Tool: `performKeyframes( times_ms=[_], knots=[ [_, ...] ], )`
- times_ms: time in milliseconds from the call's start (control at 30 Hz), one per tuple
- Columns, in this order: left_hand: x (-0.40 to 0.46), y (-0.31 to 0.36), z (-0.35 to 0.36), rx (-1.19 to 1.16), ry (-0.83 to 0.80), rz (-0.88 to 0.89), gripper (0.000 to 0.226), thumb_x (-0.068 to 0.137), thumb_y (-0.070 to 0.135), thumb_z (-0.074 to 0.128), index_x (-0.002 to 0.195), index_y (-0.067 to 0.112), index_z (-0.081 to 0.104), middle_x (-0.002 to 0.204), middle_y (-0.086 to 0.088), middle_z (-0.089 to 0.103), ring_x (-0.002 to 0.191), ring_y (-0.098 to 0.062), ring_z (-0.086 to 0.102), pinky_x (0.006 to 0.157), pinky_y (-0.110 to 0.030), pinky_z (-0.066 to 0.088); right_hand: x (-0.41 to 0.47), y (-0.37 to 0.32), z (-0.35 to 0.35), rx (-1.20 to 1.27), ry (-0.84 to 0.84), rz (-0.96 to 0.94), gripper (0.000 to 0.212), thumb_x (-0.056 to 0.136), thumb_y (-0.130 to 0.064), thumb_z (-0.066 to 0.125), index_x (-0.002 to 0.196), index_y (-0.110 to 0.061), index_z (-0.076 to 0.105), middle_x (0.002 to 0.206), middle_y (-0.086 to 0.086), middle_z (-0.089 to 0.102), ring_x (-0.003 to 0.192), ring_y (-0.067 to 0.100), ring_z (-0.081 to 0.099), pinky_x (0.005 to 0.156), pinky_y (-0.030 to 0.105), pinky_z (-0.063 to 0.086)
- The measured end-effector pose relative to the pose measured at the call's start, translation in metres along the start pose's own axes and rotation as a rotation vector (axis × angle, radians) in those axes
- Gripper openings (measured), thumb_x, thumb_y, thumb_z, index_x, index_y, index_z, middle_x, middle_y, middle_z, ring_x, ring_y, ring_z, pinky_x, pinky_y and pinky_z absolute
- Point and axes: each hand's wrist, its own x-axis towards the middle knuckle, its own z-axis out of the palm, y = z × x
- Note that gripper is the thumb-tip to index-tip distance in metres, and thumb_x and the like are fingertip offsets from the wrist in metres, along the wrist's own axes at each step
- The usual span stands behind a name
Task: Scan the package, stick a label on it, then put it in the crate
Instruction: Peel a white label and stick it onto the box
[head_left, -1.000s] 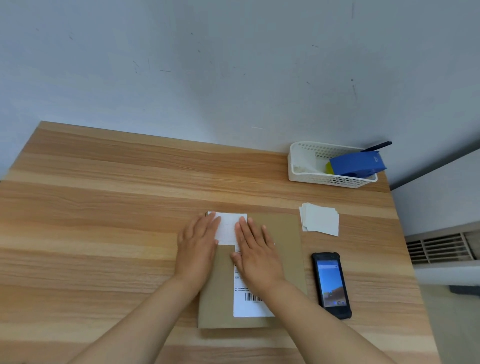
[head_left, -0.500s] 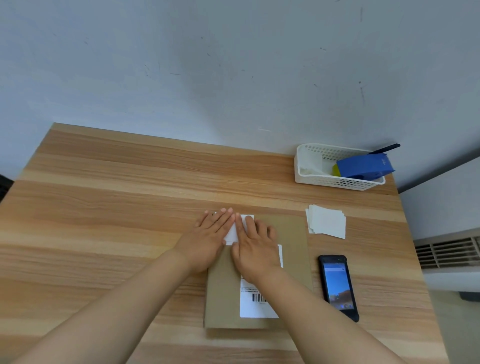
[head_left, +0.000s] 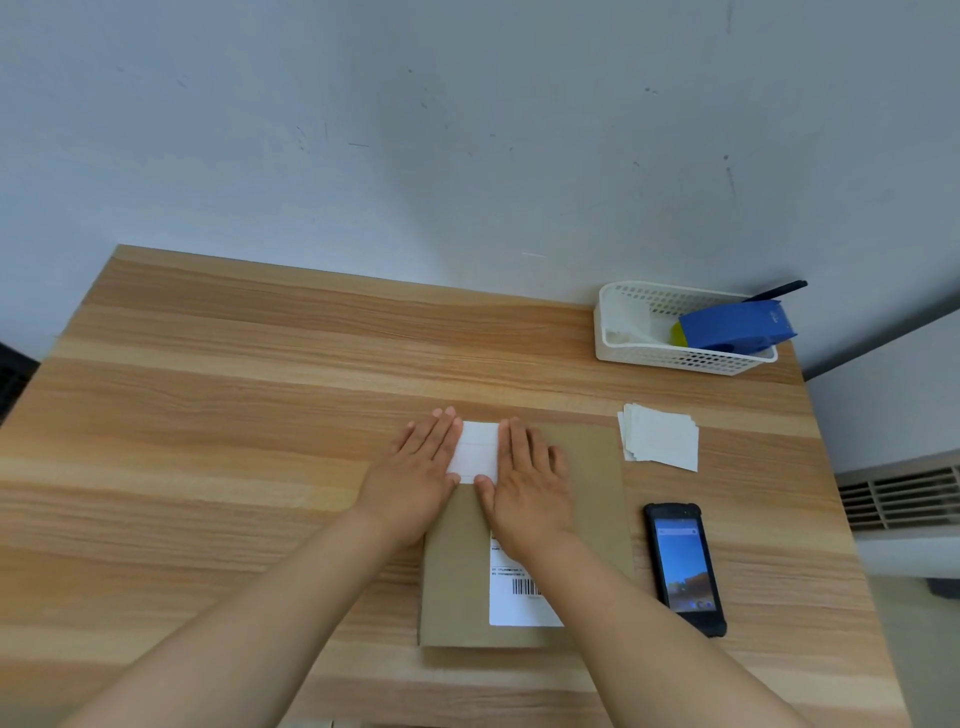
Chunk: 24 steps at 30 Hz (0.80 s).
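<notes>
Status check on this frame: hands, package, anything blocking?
Both hands, left hand and right hand, flat and open, pressing the white label onto the cardboard package. Package flat on the table. Nothing in the way; no crate in view.

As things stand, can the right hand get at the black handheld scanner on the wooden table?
Probably yes. The right hand lies flat on the brown cardboard package; the black handheld scanner lies just to its right, nothing between them.
</notes>
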Motion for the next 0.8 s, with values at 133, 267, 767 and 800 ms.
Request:
performKeyframes(
  times_ms=[133,267,767,800],
  knots=[
    [-0.004,-0.007,0.007,-0.067,-0.006,-0.080,0.074,0.083,0.053,0.014,0.143,0.008,0.013,0.154,-0.004,0.017,0.141,-0.018,0.021,0.116,-0.034,0.010,-0.002,-0.001,0.000,0.009,0.006,0.019,0.069,0.085,-0.046,0.028,0.133,0.001,0.046,0.137,0.014,0.052,0.124,0.029,0.050,0.099,0.043,0.040],
    [-0.004,-0.006,0.011,-0.085,-0.032,-0.080,0.078,0.076,0.056,-0.003,0.141,0.014,-0.008,0.153,0.002,-0.008,0.145,-0.017,0.002,0.116,-0.037,0.001,-0.012,0.003,0.007,0.030,0.008,0.002,0.069,0.086,-0.045,0.032,0.132,0.005,0.045,0.140,0.019,0.048,0.129,0.030,0.046,0.110,0.037,0.028],
    [-0.005,-0.015,0.016,-0.537,0.008,-0.039,0.076,0.078,0.053,0.004,0.146,0.020,0.005,0.156,0.007,0.001,0.142,-0.008,-0.002,0.111,-0.023,0.000,-0.045,0.000,0.013,0.092,-0.008,-0.072,0.063,0.086,-0.055,0.033,0.144,-0.032,0.025,0.151,0.015,0.031,0.140,0.025,0.011,0.109,0.042,0.005],
    [-0.005,-0.016,0.017,-0.527,0.005,-0.029,0.076,0.079,0.053,0.004,0.146,0.020,0.006,0.157,0.006,0.003,0.144,-0.012,0.001,0.112,-0.023,0.001,-0.046,0.003,0.012,0.111,-0.018,-0.082,0.062,0.087,-0.053,0.033,0.144,-0.030,0.025,0.152,0.012,0.030,0.141,0.022,0.010,0.110,0.039,0.003]
  ],
)
